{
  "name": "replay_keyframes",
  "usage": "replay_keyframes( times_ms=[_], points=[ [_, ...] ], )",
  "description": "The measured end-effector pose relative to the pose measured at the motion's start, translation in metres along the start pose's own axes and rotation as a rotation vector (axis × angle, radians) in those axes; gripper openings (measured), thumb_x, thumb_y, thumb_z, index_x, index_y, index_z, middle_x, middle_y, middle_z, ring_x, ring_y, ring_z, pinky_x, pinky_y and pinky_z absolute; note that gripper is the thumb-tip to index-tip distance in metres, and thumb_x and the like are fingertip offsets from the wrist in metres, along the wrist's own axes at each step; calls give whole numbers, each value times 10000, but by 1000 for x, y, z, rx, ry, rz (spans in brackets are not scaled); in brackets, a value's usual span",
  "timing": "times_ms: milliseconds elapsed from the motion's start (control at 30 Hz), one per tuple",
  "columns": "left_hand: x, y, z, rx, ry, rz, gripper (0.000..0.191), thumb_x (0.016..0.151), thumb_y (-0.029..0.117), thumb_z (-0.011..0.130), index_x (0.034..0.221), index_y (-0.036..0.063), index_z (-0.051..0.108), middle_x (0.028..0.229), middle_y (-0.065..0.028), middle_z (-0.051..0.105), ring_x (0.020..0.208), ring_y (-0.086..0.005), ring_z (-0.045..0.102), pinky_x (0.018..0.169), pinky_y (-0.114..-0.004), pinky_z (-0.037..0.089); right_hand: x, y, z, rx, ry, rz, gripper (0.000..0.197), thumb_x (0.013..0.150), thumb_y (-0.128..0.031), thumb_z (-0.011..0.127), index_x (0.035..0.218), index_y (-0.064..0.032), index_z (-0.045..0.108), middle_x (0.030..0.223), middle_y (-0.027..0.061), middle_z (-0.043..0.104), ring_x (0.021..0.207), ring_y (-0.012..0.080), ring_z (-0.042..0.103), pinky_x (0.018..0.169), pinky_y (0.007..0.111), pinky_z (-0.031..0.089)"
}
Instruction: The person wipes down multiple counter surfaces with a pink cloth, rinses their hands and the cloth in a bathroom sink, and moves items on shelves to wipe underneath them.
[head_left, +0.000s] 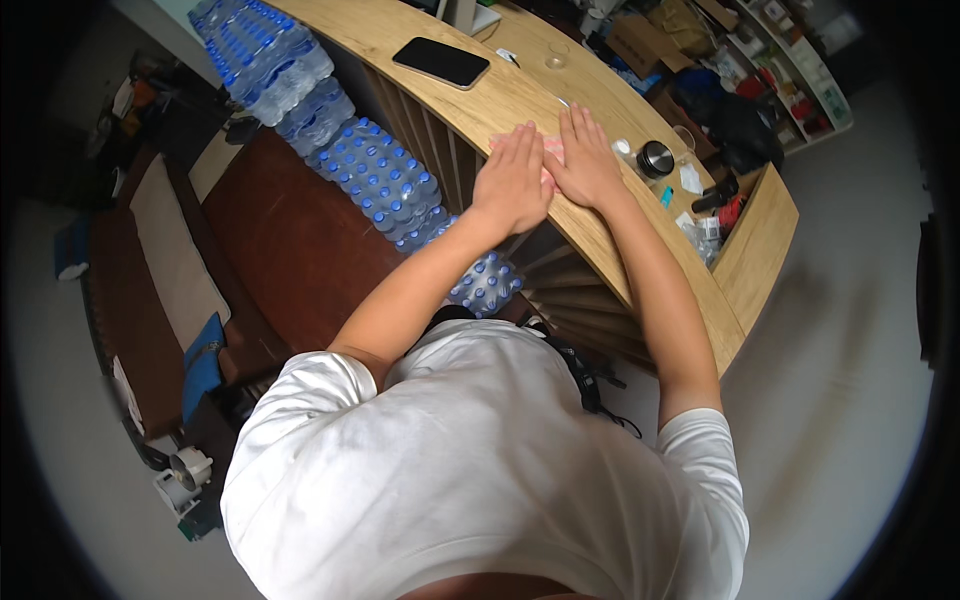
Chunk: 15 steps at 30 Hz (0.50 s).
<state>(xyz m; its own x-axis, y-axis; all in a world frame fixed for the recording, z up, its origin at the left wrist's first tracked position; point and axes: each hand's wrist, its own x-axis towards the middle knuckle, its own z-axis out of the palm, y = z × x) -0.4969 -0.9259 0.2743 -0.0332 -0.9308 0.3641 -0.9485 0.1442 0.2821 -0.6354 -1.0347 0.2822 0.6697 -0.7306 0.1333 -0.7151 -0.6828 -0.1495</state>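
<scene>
Both my hands lie palm down, side by side, on the wooden counter top (525, 105). Under my left hand (514, 180) and partly under my right hand (589, 161) is a pink and white cloth (553, 150); most of it is hidden by the hands. The fingers of both hands are straight and held close together, pointing away from me, and neither hand is seen to grasp the cloth. A black-screened smartphone (441, 63) lies on the counter, beyond my left hand.
Shrink-wrapped water bottles (382, 176) are stacked along the counter's left side. On the lower desk stand a dark-lidded jar (655, 160) and a clear cup (556, 56). A compartment with loose items (712, 225) sits at right. A brown sofa (292, 232) is at left.
</scene>
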Motion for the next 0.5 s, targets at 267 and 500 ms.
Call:
replay_keyframes(
  times_ms=[267, 500],
  points=[
    [12, -68, -3, 87, -3, -129, 676, 973, 388, 387, 1473, -61, 317, 1543, -247, 309, 1451, -375, 266, 1193, -475, 192, 106, -60, -24, 270, -205, 146, 861, 860, -501, 564, 1519, -17, 294, 1596, 215, 232, 1500, 350, 155, 1206, 473, 144],
    [47, -56, -23, -26, -95, 361, 616, 904, 303, 503, 1439, 8, 421, 1435, -214, 479, 1371, -365, 390, 1169, -457, 240, 191, -123, -18, 13, -175, -4, 1028, 772, -593, 705, 1506, -5, 289, 1527, 238, 353, 1392, 402, 366, 1160, 480, 272]
  ],
)
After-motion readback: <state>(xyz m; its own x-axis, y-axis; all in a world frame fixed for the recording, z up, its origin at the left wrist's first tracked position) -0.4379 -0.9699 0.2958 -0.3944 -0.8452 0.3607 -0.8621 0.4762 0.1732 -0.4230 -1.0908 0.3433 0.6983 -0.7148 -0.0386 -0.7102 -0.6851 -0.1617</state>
